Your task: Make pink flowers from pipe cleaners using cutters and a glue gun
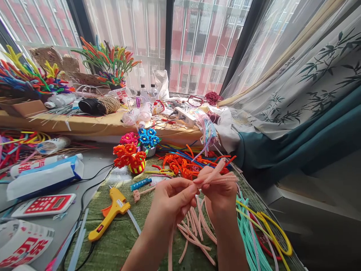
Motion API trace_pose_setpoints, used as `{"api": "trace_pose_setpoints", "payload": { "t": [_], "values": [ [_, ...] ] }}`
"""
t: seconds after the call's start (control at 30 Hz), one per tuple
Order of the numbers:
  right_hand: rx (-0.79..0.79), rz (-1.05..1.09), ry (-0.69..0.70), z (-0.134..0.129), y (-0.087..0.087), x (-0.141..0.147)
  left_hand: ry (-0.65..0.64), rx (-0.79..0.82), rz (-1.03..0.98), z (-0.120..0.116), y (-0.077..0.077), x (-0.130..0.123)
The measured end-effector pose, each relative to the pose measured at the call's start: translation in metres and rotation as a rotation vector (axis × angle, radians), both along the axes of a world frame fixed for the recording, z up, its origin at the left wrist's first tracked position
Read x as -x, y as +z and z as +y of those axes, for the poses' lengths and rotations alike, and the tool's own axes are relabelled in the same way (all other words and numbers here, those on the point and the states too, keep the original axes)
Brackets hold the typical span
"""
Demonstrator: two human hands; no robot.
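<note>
Above the green mat (113, 248), my left hand (175, 199) pinches a pale pink fuzzy stem close to my right hand. My right hand (218, 188) is closed round several pale pink stems (216, 174), whose ends stick up and to the right. The two hands meet at the fingertips. Another pink strand hangs below my left hand. Loose pink stems (194, 229) lie on the mat beneath both hands. A small pink curled piece on a stem (136, 195) rests to the left of my left hand.
A yellow glue gun (113, 212) and a blue tube (141, 183) lie left of my hands. Flowerpots (137, 165) and orange pieces (180, 165) stand or lie beyond. Turquoise stems (248, 233) are at the right. A calculator (46, 204) lies far left.
</note>
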State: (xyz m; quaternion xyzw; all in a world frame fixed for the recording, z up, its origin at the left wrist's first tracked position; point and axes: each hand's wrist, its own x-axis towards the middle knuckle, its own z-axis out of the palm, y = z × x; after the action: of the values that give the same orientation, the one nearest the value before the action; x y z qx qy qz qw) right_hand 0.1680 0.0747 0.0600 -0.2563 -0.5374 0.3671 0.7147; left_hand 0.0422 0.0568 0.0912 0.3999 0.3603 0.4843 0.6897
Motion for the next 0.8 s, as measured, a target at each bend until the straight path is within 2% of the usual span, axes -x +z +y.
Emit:
{"api": "trace_pose_setpoints", "payload": {
  "t": [0.13, 0.2, 0.3, 0.4, 0.43, 0.5, 0.6, 0.8],
  "values": [
    [0.187, -0.083, 0.004, -0.002, 0.004, 0.003, 0.447, -0.751, 0.590, 0.000, -0.004, 0.003],
    [0.260, -0.041, -0.050, -0.003, 0.007, 0.007, 0.593, -1.118, 0.833, 0.004, -0.012, 0.006],
    [0.367, 0.068, -0.115, -0.003, 0.010, 0.012, 0.660, -1.489, 1.113, 0.010, -0.024, 0.012],
    [0.415, 0.083, -0.129, -0.004, 0.012, 0.015, 0.643, -1.643, 1.242, 0.014, -0.031, 0.012],
    [0.409, 0.073, -0.131, -0.005, 0.012, 0.015, 0.639, -1.625, 1.224, 0.014, -0.031, 0.011],
    [0.374, 0.061, -0.144, -0.005, 0.012, 0.016, 0.631, -1.475, 1.112, 0.012, -0.029, 0.006],
    [0.279, 0.074, -0.202, -0.004, 0.009, 0.017, 0.544, -1.079, 0.855, 0.006, -0.021, -0.001],
    [0.073, -0.015, -0.269, -0.002, 0.004, 0.015, 0.225, -0.309, 0.289, 0.000, -0.008, -0.006]
  ]
}}
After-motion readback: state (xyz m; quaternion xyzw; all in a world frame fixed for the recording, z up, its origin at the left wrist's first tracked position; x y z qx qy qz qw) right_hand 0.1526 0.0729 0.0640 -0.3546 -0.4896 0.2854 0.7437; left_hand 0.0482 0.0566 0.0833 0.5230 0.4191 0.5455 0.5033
